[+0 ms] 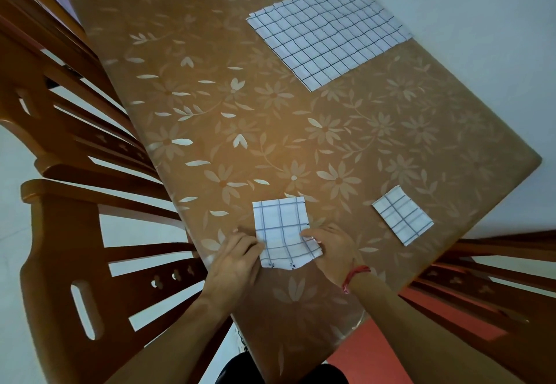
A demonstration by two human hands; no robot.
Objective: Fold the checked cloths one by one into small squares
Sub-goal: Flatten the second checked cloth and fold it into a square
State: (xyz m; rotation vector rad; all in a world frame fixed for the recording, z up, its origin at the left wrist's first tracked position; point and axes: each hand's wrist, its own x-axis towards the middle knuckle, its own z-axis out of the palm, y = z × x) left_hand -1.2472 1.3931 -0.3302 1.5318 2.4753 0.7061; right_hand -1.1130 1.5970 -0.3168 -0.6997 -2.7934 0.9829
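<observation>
A white cloth with blue checks, folded to a narrow strip, lies near the table's front edge. My left hand pinches its near left edge. My right hand pinches its near right corner, which is lifted slightly off the table. A small folded checked square lies flat to the right, apart from both hands. At the far right of the table rests a stack of larger, flat checked cloths.
The table wears a brown cover with a pale flower pattern. Wooden chairs stand along its left side, and another chair at the right near corner. A white wall runs beyond the table's right edge.
</observation>
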